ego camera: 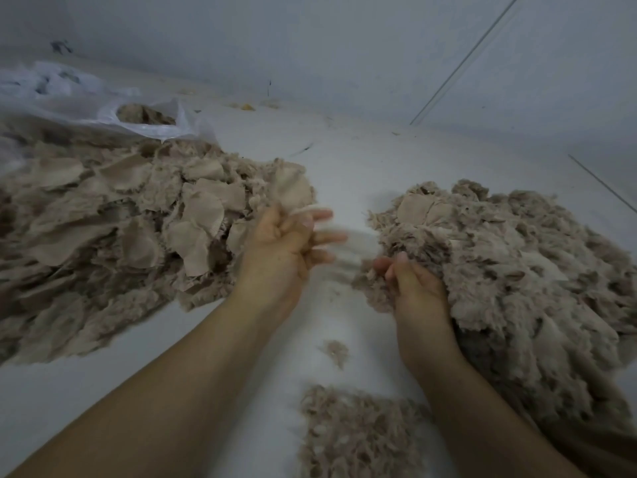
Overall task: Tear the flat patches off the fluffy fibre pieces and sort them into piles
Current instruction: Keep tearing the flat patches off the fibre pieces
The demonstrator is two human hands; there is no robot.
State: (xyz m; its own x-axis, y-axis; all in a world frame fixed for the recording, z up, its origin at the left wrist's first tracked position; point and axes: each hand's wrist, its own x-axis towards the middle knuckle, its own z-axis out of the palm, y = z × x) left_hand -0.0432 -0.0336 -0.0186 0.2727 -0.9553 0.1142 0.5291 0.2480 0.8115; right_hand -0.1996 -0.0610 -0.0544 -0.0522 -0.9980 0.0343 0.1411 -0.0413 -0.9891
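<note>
Two bare hands work over a white floor. The left hand at centre has blurred fingers; whether they hold anything cannot be told. The right hand grips fluff at the edge of the fibre pile at 3 o'clock. The patch pile lies at 9 o'clock, a plastic bag at 10.
</note>
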